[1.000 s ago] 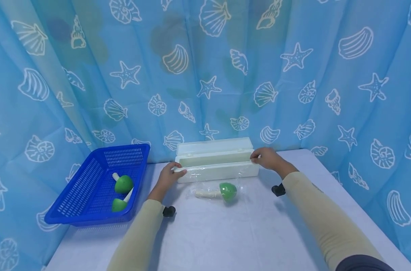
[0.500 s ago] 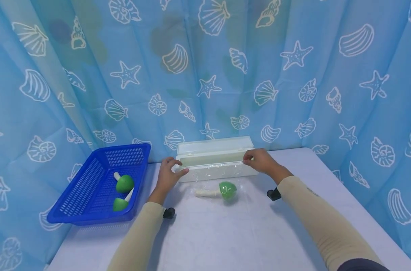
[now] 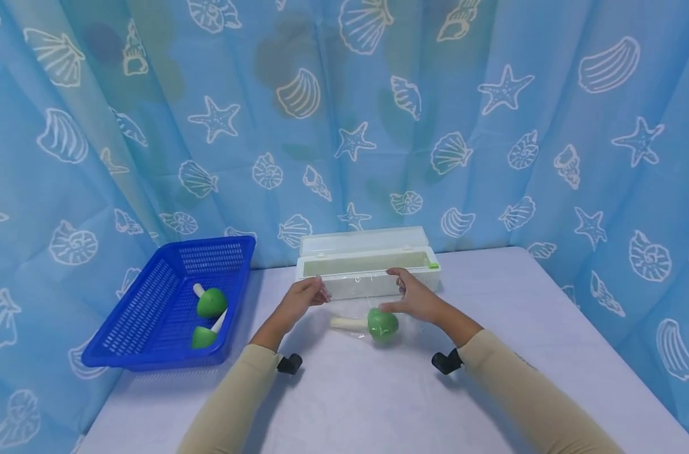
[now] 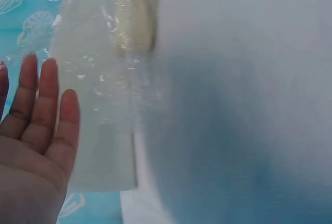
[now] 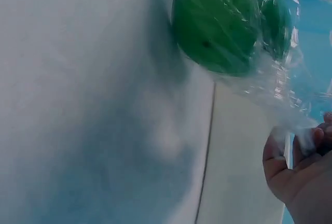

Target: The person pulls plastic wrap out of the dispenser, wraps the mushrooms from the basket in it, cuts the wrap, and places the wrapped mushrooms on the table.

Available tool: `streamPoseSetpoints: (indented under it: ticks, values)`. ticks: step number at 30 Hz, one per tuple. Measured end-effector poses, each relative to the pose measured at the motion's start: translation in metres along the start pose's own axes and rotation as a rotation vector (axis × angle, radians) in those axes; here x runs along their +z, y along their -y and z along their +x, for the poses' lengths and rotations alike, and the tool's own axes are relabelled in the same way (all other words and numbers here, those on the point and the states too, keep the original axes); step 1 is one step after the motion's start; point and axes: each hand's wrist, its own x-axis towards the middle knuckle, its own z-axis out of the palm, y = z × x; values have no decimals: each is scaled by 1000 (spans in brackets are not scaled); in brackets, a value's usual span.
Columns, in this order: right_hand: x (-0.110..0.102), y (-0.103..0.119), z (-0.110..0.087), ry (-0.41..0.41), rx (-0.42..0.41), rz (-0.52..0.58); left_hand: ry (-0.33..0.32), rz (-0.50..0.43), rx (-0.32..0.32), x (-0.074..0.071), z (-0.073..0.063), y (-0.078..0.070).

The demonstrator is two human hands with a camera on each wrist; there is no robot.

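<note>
A mushroom-shaped thing with a green dome and a cream stem lies on a sheet of clear cling film, in front of a long white box with its lid raised. My left hand is at the film's left edge, fingers fairly straight; its thumb is hidden in the left wrist view, and the film seems pinched at the fingertips. My right hand is above the dome. In the right wrist view its curled fingers grip bunched film.
A blue plastic basket on the left holds two similar green-and-white things. A green tab shows at the box's right end. White cloth covers the table; a blue shell-print curtain hangs behind.
Both hands have come inward and toward the person, away from the box's ends. The right hand has moved left to above the dome. The green tab has come into sight.
</note>
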Motion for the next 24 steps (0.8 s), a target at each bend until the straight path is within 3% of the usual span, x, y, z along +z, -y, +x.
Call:
streamPoseSetpoints:
  ticks: [5, 9, 13, 17, 20, 24]
  values:
    - [12, -3, 5, 37, 11, -197, 81, 36, -52, 3, 2, 6]
    - [12, -8, 9, -2, 8, -209, 137, 102, -70, 9, 7, 11]
    - [6, -10, 11, -40, -14, -191, 82, 199, -4, 14, 12, 13]
    - [3, -11, 11, -73, -35, -212, 4, 210, 36, 14, 9, 13]
    - [0, -15, 14, -123, -46, -245, 4, 167, 36, 15, 7, 14]
    - [-1, -25, 18, -205, -24, -280, 39, 259, 102, 20, 5, 11]
